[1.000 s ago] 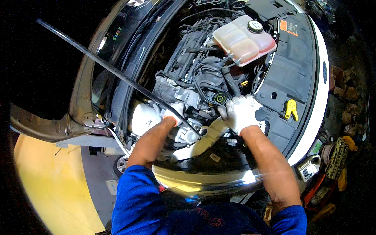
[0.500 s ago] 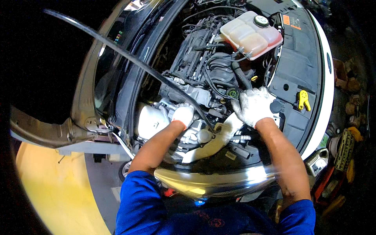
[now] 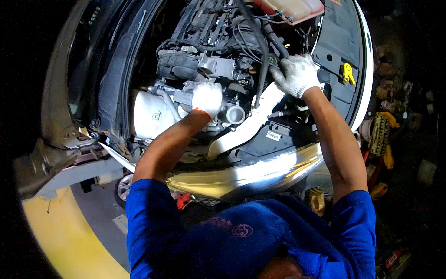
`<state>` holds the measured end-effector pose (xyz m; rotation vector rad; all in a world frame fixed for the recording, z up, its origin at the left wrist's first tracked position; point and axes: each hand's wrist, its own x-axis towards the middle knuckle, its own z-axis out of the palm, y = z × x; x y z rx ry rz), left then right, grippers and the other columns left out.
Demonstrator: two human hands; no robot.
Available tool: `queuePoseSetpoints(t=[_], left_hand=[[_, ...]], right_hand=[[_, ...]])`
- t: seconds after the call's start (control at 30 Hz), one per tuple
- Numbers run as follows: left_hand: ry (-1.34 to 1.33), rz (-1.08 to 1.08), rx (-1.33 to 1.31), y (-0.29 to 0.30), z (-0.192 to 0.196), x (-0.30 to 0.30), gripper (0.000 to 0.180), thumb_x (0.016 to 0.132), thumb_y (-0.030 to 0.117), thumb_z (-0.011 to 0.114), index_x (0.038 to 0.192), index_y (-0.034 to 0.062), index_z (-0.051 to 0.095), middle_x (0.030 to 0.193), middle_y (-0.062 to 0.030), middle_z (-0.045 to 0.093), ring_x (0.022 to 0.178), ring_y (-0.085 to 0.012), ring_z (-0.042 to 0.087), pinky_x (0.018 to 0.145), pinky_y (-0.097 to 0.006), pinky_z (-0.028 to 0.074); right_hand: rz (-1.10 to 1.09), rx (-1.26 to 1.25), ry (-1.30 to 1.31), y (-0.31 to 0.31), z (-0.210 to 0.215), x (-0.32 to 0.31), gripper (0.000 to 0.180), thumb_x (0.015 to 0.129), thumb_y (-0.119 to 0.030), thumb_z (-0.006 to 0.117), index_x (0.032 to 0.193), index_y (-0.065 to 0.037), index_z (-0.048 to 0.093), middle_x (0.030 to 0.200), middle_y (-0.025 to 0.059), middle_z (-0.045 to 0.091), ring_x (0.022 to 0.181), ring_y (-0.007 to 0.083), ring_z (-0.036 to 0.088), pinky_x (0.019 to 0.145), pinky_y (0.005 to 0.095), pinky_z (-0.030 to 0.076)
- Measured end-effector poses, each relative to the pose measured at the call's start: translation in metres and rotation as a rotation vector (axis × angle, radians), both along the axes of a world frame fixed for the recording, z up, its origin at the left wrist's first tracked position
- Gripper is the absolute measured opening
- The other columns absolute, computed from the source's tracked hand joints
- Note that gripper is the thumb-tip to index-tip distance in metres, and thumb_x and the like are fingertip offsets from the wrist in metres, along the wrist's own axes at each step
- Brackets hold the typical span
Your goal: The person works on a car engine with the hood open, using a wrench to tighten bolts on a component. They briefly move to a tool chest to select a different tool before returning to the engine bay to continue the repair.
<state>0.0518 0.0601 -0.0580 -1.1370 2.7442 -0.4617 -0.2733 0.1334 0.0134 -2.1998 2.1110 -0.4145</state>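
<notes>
Both my hands wear white knitted gloves over the open engine bay (image 3: 218, 51) of a car. My left hand (image 3: 207, 98) is bunched over the metal and plastic parts at the near left of the engine, with an orange cuff at its wrist. Its fingers curl down out of sight, so what they grip is hidden. Just right of it is a round grey opening (image 3: 235, 115). My right hand (image 3: 298, 74) rests at the front side of the bay, thumb apart from the fingers, beside a dark hose (image 3: 275, 42). Below it runs a pale curved duct (image 3: 248, 125).
A black rod (image 3: 260, 51) slants down between my hands to the duct. A white rounded housing (image 3: 151, 114) stands left. The coolant tank (image 3: 297, 10) is at the far side. A yellow clamp-like piece (image 3: 348, 74) lies on the black front panel. The headlight (image 3: 241, 174) edges the near side.
The view has shifted, so the engine bay sits higher and further left, and the rod looks steeper. Both hands stay near the same engine parts.
</notes>
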Motion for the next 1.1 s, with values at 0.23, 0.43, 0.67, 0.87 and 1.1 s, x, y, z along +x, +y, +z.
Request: queuePoseSetpoints(t=[0.23,0.43,0.67,0.87,1.1], left_hand=[[0.147,-0.254,0.371,0.009,0.004,-0.028,0.026,0.085,0.024,0.064,0.104,0.0063,0.059,0.088,-0.0150,0.067,0.081,-0.0328,0.070,0.069,-0.044,0.057],[0.243,-0.474,0.389,0.002,-0.005,-0.049,0.022,0.081,0.020,0.062,0.101,0.0093,0.060,0.092,-0.0112,0.063,0.088,-0.0307,0.065,0.076,-0.042,0.054],[0.122,-0.301,0.352,-0.007,0.033,-0.019,0.021,0.081,0.022,0.068,0.098,0.0104,0.061,0.089,-0.0121,0.062,0.088,-0.0320,0.065,0.073,-0.045,0.054],[0.028,-0.317,0.285,0.004,0.032,-0.038,0.016,0.089,0.015,0.056,0.102,0.0103,0.064,0.097,-0.0126,0.067,0.088,-0.0299,0.067,0.074,-0.041,0.056],[0.015,0.057,0.280,0.004,0.033,-0.035,0.032,0.091,0.036,0.059,0.103,0.0072,0.064,0.103,-0.0174,0.066,0.101,-0.0352,0.063,0.086,-0.049,0.051]], right_hand=[[0.003,-0.061,0.049,-0.002,-0.002,0.003,0.045,0.090,-0.049,0.056,0.079,-0.008,0.071,0.082,0.0155,0.068,0.087,0.0337,0.066,0.085,0.0483,0.044],[0.001,-0.023,0.081,-0.004,-0.001,0.006,0.044,0.088,-0.049,0.057,0.078,-0.008,0.071,0.080,0.0146,0.067,0.086,0.0345,0.065,0.083,0.0485,0.044],[-0.029,0.002,0.084,-0.003,0.003,0.005,0.044,0.088,-0.049,0.057,0.080,-0.008,0.071,0.082,0.0150,0.068,0.087,0.0342,0.066,0.084,0.0489,0.044],[-0.022,-0.012,0.038,-0.001,0.004,0.006,0.047,0.090,-0.050,0.056,0.082,-0.007,0.072,0.084,0.0137,0.069,0.088,0.0330,0.066,0.088,0.0476,0.044],[-0.007,-0.067,-0.037,-0.001,-0.002,0.000,0.043,0.089,-0.047,0.057,0.082,-0.007,0.072,0.084,0.0143,0.068,0.088,0.0342,0.065,0.086,0.0478,0.044]])
